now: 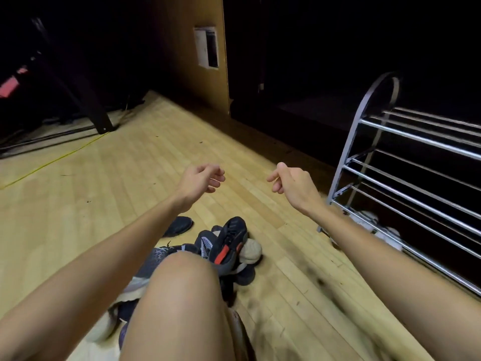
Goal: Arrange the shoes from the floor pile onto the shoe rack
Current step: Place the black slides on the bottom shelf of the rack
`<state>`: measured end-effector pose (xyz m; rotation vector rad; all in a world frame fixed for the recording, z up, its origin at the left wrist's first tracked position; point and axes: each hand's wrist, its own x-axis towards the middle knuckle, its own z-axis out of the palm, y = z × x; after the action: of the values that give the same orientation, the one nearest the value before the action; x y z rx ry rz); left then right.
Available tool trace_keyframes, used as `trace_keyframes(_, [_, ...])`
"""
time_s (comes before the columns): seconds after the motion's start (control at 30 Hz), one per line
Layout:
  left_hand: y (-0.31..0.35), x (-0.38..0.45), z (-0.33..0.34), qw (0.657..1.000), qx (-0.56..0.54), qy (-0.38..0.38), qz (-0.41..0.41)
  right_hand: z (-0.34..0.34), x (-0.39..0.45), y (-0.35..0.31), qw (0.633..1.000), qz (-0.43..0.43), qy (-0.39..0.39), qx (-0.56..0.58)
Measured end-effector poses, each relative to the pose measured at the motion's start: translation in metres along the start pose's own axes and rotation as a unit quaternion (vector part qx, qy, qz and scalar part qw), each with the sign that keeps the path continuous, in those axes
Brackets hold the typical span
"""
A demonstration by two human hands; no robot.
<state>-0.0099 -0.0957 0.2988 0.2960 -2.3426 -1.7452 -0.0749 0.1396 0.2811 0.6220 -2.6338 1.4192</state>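
We see the pile of shoes (pixel 223 251) on the wooden floor (pixel 130 178), beside a bare knee (pixel 182 277), with a dark sneaker with a red stripe (pixel 229 241) on top. Both hands hang in the air above and beyond the pile, well apart from it. The left hand (pixel 200 181) has loosely curled fingers and holds nothing; the right hand (pixel 291 183) is the same. The metal shoe rack (pixel 406 162) stands to the right, near the right forearm
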Motion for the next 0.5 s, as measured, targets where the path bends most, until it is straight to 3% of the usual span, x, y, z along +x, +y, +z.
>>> trace_keyframes(0.33, [-0.109, 0.014, -0.003, 0.993, -0.016, 0.031, -0.117, 0.068, 0.003, 0.054, 0.982, 0.102, -0.157, -0.005])
trace_keyframes(0.5, [-0.16, 0.021, 0.003, 0.984, 0.004, 0.04, -0.176, 0.106, 0.005, 0.078, 0.97, 0.149, -0.194, -0.002])
